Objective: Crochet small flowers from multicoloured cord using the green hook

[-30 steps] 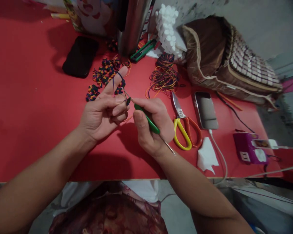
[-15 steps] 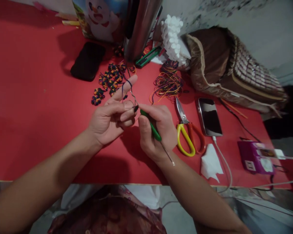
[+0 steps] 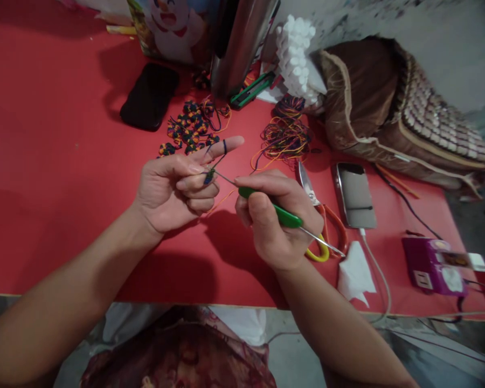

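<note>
My left hand pinches a tiny multicoloured crochet piece between thumb and middle finger, its index finger stretched out with dark yarn looped round it. My right hand grips a green-handled crochet hook, whose metal tip reaches into the piece. Both hands hover over the red table. Just beyond my left hand lie several finished multicoloured crochet bits. A tangle of orange and purple yarn sits past my right hand.
Yellow and orange scissors lie right of my right hand, beside a phone on a white cable, a white tissue and a purple box. A black case, a steel flask and a brown bag stand behind.
My right hand has tilted the hook flatter and drawn to the right. My left index finger has swung from pointing up to pointing right. The view shifted slightly.
</note>
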{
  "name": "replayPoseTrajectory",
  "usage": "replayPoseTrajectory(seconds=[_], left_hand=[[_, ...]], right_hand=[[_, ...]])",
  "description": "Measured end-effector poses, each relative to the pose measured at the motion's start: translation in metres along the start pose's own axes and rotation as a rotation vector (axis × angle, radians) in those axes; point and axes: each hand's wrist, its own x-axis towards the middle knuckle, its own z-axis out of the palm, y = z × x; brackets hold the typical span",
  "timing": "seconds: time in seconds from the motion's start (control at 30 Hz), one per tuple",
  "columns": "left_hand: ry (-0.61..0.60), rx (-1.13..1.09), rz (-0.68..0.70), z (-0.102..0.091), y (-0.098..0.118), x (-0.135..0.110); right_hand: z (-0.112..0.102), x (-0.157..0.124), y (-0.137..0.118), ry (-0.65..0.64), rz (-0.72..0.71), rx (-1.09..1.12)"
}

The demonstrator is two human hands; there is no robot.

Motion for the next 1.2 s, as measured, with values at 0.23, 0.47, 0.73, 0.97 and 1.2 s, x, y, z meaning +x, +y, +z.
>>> replayPoseTrajectory(seconds=[0.23,0.47,0.73,0.97,1.2], left_hand=[[-0.089,-0.035,-0.086,-0.006,0.005,0.000],[-0.092,0.018,-0.136,-0.008,0.006,0.001],[-0.095,0.052,-0.155,-0.009,0.008,0.000],[-0.081,0.043,-0.135,-0.010,0.005,0.005],[-0.030,0.066,-0.120,-0.011,-0.012,0.012]], right_hand=[[-0.006,0.001,-0.004,0.009,0.154,0.108],[-0.010,0.006,-0.012,0.004,0.267,0.226],[-0.007,0.013,-0.013,-0.002,0.299,0.364],[-0.010,0.017,-0.006,0.009,0.418,0.516],[-0.001,0.016,0.004,-0.040,0.556,0.695]])
